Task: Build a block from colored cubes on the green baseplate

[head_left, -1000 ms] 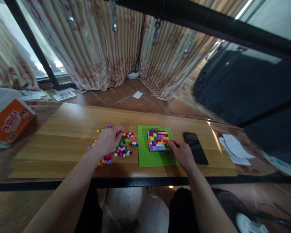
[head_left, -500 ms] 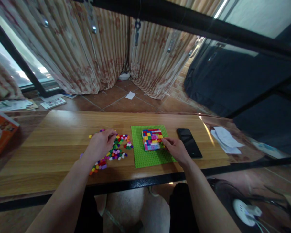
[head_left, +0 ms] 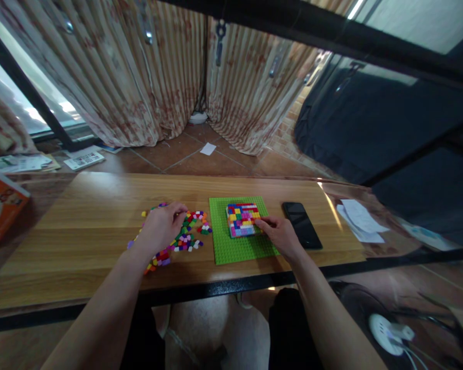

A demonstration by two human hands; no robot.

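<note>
A block of small colourful toy bricks (head_left: 242,220) is built up on a green studded baseplate (head_left: 227,252). My right hand (head_left: 280,234) is at the block's right edge, thumb and fingers closed on that side; whether a loose brick is between the fingertips cannot be seen. Loose toy bricks (head_left: 185,239) in many colours are spread on the table left of the baseplate. Over the far part of this pile is my left hand (head_left: 162,226), its fingers curled together near the bricks. What its fingertips hold, if anything, is hidden.
A black phone (head_left: 302,225) lies right of the baseplate on the wooden table (head_left: 100,221). White papers (head_left: 360,218) are beyond the table's right end, an orange box (head_left: 2,210) beyond its left. A dark metal edge (head_left: 224,289) runs along the front.
The view has shifted very slightly. My right fingertips have moved a little left along the block's edge. My left hand stays over the loose bricks.
</note>
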